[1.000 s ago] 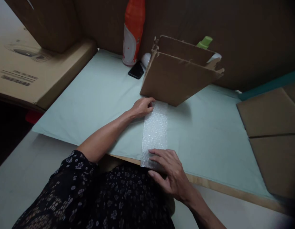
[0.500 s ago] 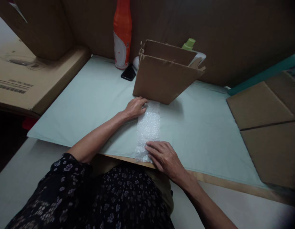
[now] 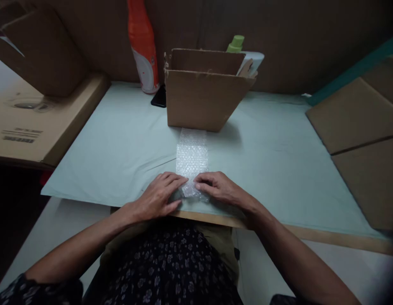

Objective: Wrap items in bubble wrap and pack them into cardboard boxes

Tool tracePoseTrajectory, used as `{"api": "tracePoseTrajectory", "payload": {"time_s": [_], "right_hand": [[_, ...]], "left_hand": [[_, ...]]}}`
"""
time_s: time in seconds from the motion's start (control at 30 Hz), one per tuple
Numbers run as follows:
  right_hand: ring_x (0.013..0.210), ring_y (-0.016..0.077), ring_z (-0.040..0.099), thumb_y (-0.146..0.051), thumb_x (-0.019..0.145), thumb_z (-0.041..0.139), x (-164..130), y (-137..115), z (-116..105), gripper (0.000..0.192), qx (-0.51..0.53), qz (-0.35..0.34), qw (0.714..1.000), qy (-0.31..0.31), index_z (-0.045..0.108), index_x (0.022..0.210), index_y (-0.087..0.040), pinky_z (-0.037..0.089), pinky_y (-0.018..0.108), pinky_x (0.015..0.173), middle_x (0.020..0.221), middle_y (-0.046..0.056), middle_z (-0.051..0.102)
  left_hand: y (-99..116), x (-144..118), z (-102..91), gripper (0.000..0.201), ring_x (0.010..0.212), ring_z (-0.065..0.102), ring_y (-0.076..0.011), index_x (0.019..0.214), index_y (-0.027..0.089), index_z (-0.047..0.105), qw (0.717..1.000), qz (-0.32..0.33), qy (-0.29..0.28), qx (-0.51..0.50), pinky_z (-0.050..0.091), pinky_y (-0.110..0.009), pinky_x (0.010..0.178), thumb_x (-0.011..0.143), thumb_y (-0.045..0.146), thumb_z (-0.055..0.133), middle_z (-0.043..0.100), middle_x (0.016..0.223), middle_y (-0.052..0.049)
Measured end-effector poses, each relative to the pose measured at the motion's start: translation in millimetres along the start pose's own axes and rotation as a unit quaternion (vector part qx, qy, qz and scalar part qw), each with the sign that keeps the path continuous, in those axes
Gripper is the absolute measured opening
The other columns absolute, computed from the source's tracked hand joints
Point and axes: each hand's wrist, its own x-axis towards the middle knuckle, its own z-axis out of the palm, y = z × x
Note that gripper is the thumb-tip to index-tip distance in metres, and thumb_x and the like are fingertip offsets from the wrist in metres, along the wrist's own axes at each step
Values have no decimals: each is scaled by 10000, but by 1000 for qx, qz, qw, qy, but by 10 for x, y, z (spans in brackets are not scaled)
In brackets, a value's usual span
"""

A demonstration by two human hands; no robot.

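Lying at the far left is a large flat cardboard carton with printed marks, and it is resting beside the pale green sheet that is covering the work table. An orange bottle is standing at the back, and a black phone is lying just beside its base.

Near the front edge of the sheet, the left hand is resting palm down, and its fingertips are pressing on the near end of a strip of bubble wrap. This strip is lying flat on the sheet and is running away from the person, and its far end is reaching the foot of an open cardboard box that is standing in the middle. The right hand is meeting the left one at the same near end; its fingers are curling and pinching the edge of the wrap, which is looking a little folded there. Both hands are therefore closing narrowly on the wrap.

Behind the box a green cap is showing. At the right, flat cardboard sheets are lying partly over the green sheet.
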Motion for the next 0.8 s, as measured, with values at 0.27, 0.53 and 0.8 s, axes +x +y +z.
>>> {"api": "tracePoseTrajectory", "payload": {"time_s": [0.27, 0.53, 0.8], "right_hand": [[1016, 215, 673, -385, 934, 594, -83, 109, -131, 281, 166, -8, 986, 12, 672, 1136, -205, 542, 363, 878, 1115, 73, 720], [1055, 254, 669, -355, 842, 742, -405, 219, 114, 713, 50, 12, 981, 186, 452, 1487, -264, 548, 435, 944, 1198, 97, 689], [717, 163, 625, -281, 921, 608, -165, 214, 231, 412, 30, 19, 945, 326, 581, 1326, -214, 545, 325, 705, 893, 28, 682]], "left_hand": [[54, 233, 241, 331, 938, 665, -205, 1138, 227, 667, 975, -144, 115, -122, 545, -351, 840, 833, 140, 569, 726, 1046, -57], [66, 391, 202, 352, 750, 633, -162, 1210, 225, 635, 959, -222, 111, -137, 510, -295, 718, 859, 214, 601, 726, 905, -8], [84, 359, 287, 422, 823, 630, -176, 1285, 181, 572, 956, -213, 172, -104, 516, -316, 763, 867, 235, 582, 708, 1065, -67]]}}
